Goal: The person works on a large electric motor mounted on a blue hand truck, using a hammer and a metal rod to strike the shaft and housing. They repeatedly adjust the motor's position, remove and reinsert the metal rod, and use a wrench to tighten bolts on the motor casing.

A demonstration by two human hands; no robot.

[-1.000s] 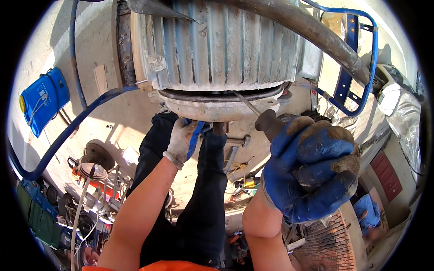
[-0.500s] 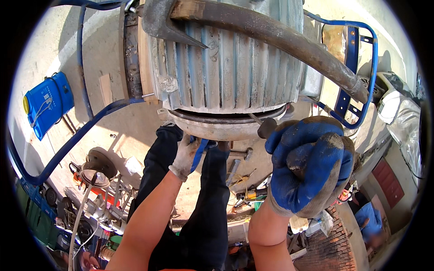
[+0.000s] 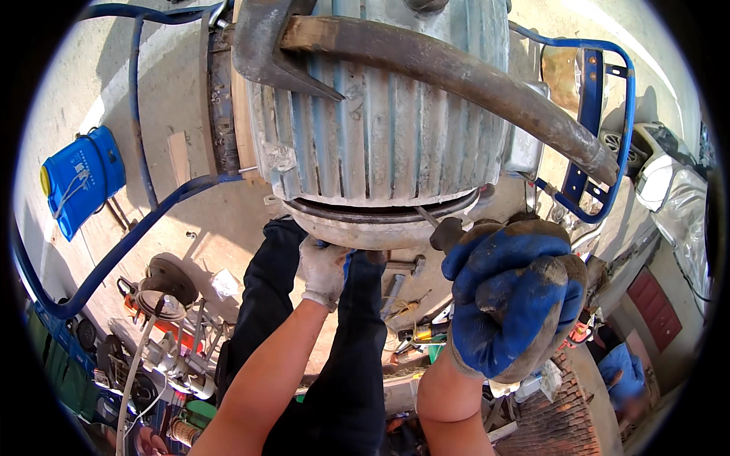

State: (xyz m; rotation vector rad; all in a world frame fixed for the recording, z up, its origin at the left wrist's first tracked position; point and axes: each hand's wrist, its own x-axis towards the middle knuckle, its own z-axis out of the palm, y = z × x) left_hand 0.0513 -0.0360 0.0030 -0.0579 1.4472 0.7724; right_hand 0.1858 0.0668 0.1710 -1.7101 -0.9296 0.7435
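A large grey motor (image 3: 395, 133) with a finned housing fills the upper middle. Its round end cover (image 3: 357, 233) faces me, and a dark gap runs between cover and housing. A screwdriver (image 3: 447, 232) has its thin shaft in this gap on the right side. Wrapped round its dark handle is my right hand (image 3: 517, 304), closed, in a blue-and-grey glove. My left hand (image 3: 323, 267), in a whitish glove, reaches up against the lower side of the end cover; its fingers are hidden there. Across the housing lies a pick-like tool (image 3: 456, 80) with a metal head and thick handle.
Blue tubular frames (image 3: 152, 205) flank the motor. A blue tank (image 3: 84, 178) stands left. A hammer (image 3: 407, 265) and other tools lie on the floor beyond my legs. Machine parts (image 3: 171, 281) crowd the lower left. A person in blue (image 3: 622, 372) is at lower right.
My left hand has shifted right along the underside of the end cover, turning its back toward me. The motor sits slightly lower in view. My right hand keeps its grip on the screwdriver.
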